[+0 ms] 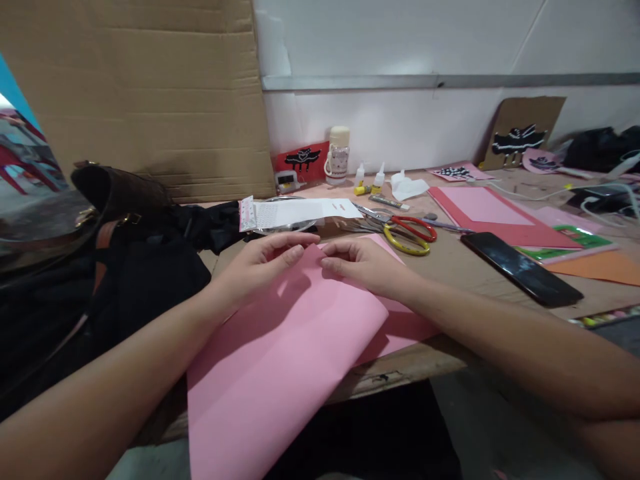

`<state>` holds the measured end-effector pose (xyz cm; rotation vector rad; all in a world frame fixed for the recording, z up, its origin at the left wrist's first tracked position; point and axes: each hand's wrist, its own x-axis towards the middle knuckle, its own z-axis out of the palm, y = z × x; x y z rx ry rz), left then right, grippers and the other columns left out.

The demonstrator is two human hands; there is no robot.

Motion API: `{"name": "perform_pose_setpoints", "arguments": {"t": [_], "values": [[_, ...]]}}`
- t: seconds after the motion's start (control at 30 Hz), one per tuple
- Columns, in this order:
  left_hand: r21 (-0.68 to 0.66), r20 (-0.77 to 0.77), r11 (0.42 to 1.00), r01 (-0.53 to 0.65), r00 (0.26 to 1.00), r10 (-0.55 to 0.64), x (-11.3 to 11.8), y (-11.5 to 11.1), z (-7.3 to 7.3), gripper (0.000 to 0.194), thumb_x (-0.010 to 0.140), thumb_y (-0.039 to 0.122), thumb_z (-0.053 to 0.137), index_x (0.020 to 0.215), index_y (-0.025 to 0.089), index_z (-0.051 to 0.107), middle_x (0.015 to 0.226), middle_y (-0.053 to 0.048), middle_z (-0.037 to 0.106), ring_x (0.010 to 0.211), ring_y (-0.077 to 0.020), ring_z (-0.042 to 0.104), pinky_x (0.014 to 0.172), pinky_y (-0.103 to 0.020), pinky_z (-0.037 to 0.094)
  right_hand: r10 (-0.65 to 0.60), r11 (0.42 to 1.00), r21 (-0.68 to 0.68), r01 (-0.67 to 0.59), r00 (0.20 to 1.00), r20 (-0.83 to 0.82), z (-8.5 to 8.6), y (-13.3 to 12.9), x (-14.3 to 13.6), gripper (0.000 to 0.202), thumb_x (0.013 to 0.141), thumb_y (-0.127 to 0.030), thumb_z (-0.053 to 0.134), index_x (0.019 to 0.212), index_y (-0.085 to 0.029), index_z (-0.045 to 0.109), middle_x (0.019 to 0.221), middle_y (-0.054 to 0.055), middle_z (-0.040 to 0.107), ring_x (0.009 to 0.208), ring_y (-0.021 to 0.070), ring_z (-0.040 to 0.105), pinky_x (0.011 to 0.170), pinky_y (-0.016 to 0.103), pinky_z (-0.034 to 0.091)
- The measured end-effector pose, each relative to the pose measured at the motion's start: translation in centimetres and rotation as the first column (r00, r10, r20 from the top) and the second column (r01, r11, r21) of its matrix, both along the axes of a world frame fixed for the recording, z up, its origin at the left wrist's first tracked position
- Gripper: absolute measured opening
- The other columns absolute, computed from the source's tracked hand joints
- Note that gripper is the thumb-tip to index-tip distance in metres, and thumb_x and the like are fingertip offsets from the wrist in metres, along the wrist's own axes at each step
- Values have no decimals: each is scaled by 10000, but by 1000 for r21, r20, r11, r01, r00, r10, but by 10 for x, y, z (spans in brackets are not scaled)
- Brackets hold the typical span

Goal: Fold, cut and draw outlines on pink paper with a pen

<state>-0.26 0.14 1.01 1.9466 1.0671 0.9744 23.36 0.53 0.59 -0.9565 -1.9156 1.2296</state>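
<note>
A large pink sheet (280, 360) curves over the table's front edge, one corner raised between my hands. My right hand (357, 263) pinches that corner between thumb and fingers. On the other side of the corner, my left hand (267, 267) has its thumb and fingers apart, with the sheet passing beneath it. More pink paper (405, 327) lies flat under the raised part, partly below my right forearm. Just beyond my hands are scissors with red and yellow handles (407, 250) and a white strip of paper (300, 212).
A black phone (520, 267) and a red sheet (540, 233) lie on the right. Glue bottles (379, 180) and a tumbler (339, 157) stand near the wall. A dark bag (125, 190) and black cloth fill the left. Cardboard (150, 100) stands upright behind them.
</note>
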Motion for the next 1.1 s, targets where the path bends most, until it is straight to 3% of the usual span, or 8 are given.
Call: {"name": "perform_pose_setpoints", "arguments": {"t": [0.3, 0.4, 0.6, 0.7, 0.83, 1.1], "values": [[-221, 58, 961, 165, 986, -156, -17, 4, 3, 434, 928, 669, 765, 1275, 414, 822, 1352, -57, 797, 1146, -284, 781, 896, -335, 649, 25, 997, 66, -29, 997, 71, 14, -7, -1, 145, 869, -299, 692, 794, -185, 743, 803, 14, 720, 759, 171, 604, 659, 282, 441], [-278, 105, 937, 210, 977, -188, -17, 2, 5, 429, 917, 659, 787, 1262, 407, 828, 1325, -66, 807, 1112, -288, 795, 858, -333, 658, 47, 998, 42, -49, 997, 58, 14, -7, -1, 141, 859, -289, 700, 777, -186, 752, 797, 12, 718, 741, 161, 604, 663, 281, 448], [-350, 189, 892, 286, 954, -232, -14, -4, 9, 493, 858, 678, 841, 1268, 403, 824, 1326, -70, 806, 1114, -302, 800, 826, -334, 667, 116, 991, -66, -114, 993, 19, 11, -9, 1, 151, 867, -301, 759, 920, -171, 815, 883, 35, 768, 757, 158, 630, 644, 264, 461], [-367, 204, 868, 336, 939, -277, -14, -4, 8, 480, 872, 658, 840, 1285, 415, 818, 1326, -69, 807, 1107, -303, 803, 845, -354, 669, 175, 980, -97, -176, 984, -20, 8, -8, 1, 125, 876, -292, 754, 845, -175, 784, 805, 12, 728, 708, 138, 601, 628, 259, 450], [-357, 226, 854, 379, 922, -315, -14, -1, 4, 462, 887, 652, 827, 1270, 393, 827, 1328, -83, 803, 1104, -301, 802, 852, -358, 669, 170, 976, -125, -176, 984, -57, 6, -8, 1, 121, 877, -291, 754, 880, -175, 791, 843, 14, 744, 735, 138, 621, 646, 260, 461], [-294, 268, 844, 449, 886, -378, -13, 4, -1, 434, 913, 575, 843, 1264, 319, 831, 1249, -77, 806, 1050, -226, 765, 867, -287, 621, 172, 973, -158, -168, 985, 12, 11, -10, 2, 104, 854, -217, 717, 906, -165, 790, 853, 15, 750, 760, 145, 637, 668, 254, 471]]}}
